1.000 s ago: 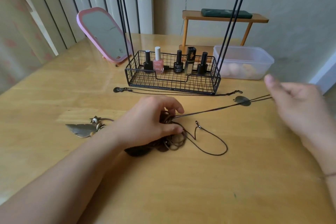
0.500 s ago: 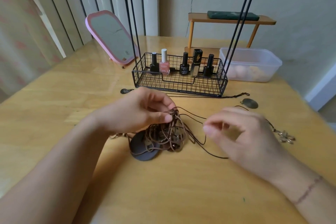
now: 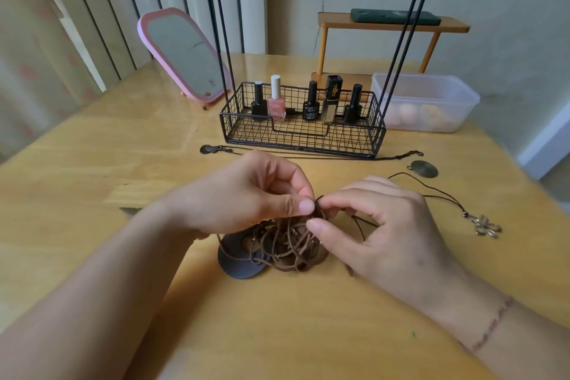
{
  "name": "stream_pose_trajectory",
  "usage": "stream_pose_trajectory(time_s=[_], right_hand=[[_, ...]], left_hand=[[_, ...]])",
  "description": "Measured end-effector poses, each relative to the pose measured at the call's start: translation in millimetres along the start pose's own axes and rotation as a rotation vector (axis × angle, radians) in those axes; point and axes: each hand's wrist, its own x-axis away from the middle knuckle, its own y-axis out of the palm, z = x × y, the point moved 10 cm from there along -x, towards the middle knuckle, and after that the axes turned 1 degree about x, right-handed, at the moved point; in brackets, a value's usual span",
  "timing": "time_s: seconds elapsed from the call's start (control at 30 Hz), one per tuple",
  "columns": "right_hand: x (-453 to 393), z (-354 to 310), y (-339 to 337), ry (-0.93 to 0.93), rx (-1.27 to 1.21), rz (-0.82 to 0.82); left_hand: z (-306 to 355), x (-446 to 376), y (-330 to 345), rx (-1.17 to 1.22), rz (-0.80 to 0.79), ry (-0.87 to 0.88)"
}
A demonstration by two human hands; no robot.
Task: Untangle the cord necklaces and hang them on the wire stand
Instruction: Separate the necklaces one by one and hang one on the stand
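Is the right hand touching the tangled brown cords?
Touching. The head view shows the right hand pinching a strand at the top of the tangled brown cords between thumb and forefinger, beside the left hand, which pinches there too.

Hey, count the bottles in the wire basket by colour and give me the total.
Black bottles: 3
Pink bottle: 1
Clear bottle with black cap: 1
Total in the wire basket: 5
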Motion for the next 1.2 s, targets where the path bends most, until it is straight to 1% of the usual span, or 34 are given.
stream_pose_trajectory(time_s=[0.17, 0.23, 0.33, 0.47, 0.53, 0.67, 0.77, 0.83, 0.9, 0.97, 1.03, 1.1, 1.2], right_hand=[[0, 3, -9, 0.050, 0.039, 0.051], [-1, 1, -10, 0.030, 0.045, 0.059], [0, -3, -7, -0.012, 0.032, 0.054], [1, 2, -5, 0.038, 0.047, 0.046], [1, 1, -4, 0.045, 0.107, 0.027], [2, -10, 1, -0.040, 0.294, -0.018], [3, -14, 2, -0.105, 0.452, -0.011], [3, -17, -1, -0.136, 0.493, 0.032], [3, -16, -5, -0.116, 0.399, 0.060], [1, -10, -8, -0.069, 0.237, 0.047], [0, -4, -10, -0.013, 0.133, 0.028], [-2, 2, -13, 0.044, 0.107, 0.026], [-2, 1, -15, 0.067, 0.166, 0.041]], left_hand=[[-6, -2, -7, 0.029, 0.084, -0.020], [-6, -3, -7, 0.043, 0.105, -0.019], [-4, -4, -2, 0.040, 0.088, -0.006], [-4, -4, 0, 0.005, 0.072, -0.004], [-3, -3, 1, -0.017, 0.077, -0.004], [0, -4, 2, -0.127, 0.126, -0.008], [-2, -4, -4, -0.153, 0.225, -0.042], [-7, -3, -12, -0.141, 0.322, -0.084], [-12, -2, -17, -0.087, 0.368, -0.125], [-14, -1, -16, -0.023, 0.356, -0.148], [-12, 0, -14, 0.006, 0.333, -0.141], [-8, -1, -12, 0.013, 0.319, -0.115], [-3, -2, -9, -0.011, 0.308, -0.074]])
